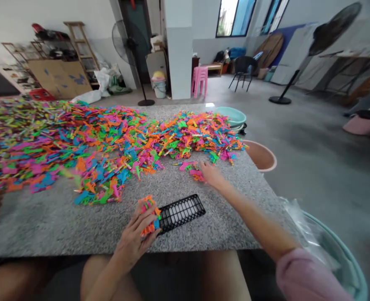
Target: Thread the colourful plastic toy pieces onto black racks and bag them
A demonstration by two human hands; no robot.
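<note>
Lower centre: one black basket (185, 211); left hand (136, 234), grip part-closed round toy pistols (149, 229), uncountable. Centre: right hand (212, 174), grip unclear.

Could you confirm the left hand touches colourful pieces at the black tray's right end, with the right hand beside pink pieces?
Not the right end: in the head view, the left hand touches colourful pieces at the left end of the black tray, the right hand beside pink pieces.

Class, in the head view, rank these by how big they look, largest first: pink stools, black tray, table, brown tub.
1. Table
2. Black tray and brown tub: too alike to rank
3. Pink stools
</note>
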